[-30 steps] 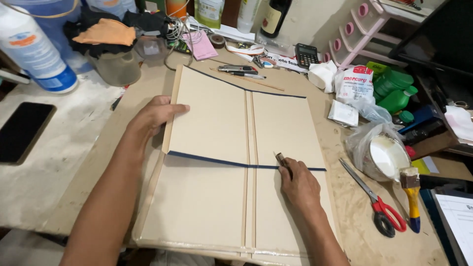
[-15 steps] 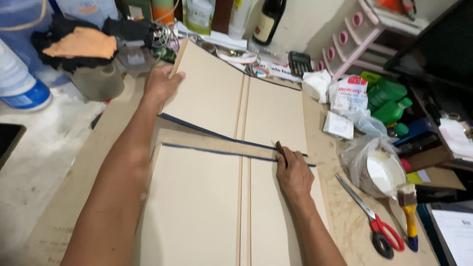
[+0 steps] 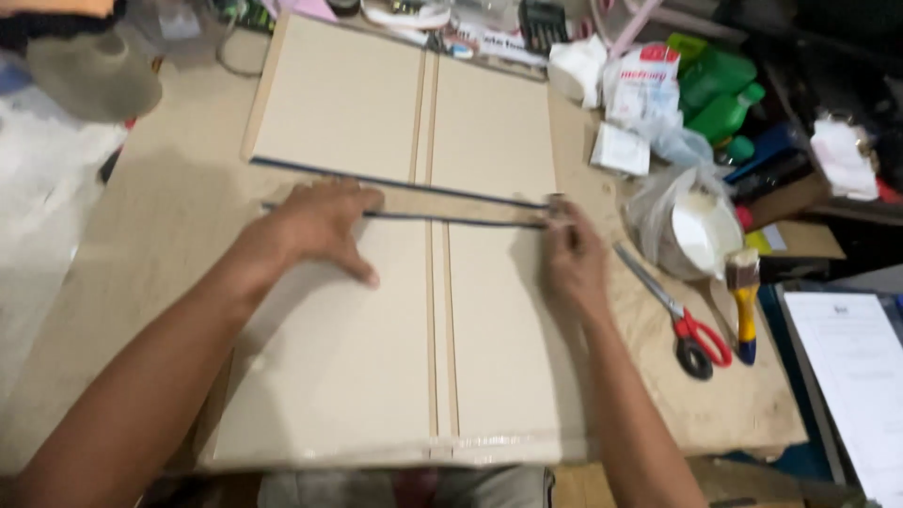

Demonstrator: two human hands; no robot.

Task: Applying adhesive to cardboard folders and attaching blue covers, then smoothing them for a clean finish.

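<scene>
Two hinged cardboard covers lie flat on the workbench, one filling the lower middle of the frame, the other above it toward the upper middle

Near cover (image 3: 376, 357): tan board in two panels with a narrow spine strip between, dark blue edging along its top edge. Far cover (image 3: 395, 103): same build, its blue-edged bottom edge slanting down to the right so the two edges nearly meet at the right end

Left hand (image 3: 315, 226): flat, palm down, fingers spread, pressing the near cover's upper left corner region. Holds nothing; it only weighs the board down

Right hand (image 3: 572, 263): on the right end of the near cover's top edge, fingertips pinched on a small dark tool (image 3: 555, 209), blurred; kind not readable. Grip is narrow, closed on that tool

Key relation: the blue edge (image 3: 442, 219) runs left to right across the frame, long axis almost level. It stretches leftward from the right hand's pinch toward the left hand, which sits at its other end. Right hand is the one at the working end; left hand is the anchor

Right of the boards: red-handled scissors (image 3: 691, 325), a yellow-handled brush (image 3: 745, 301), a plastic bag with a white tub (image 3: 696, 226), green bottles (image 3: 720, 94) in the upper right. Workbench (image 3: 160, 207) surface worn and pale
</scene>
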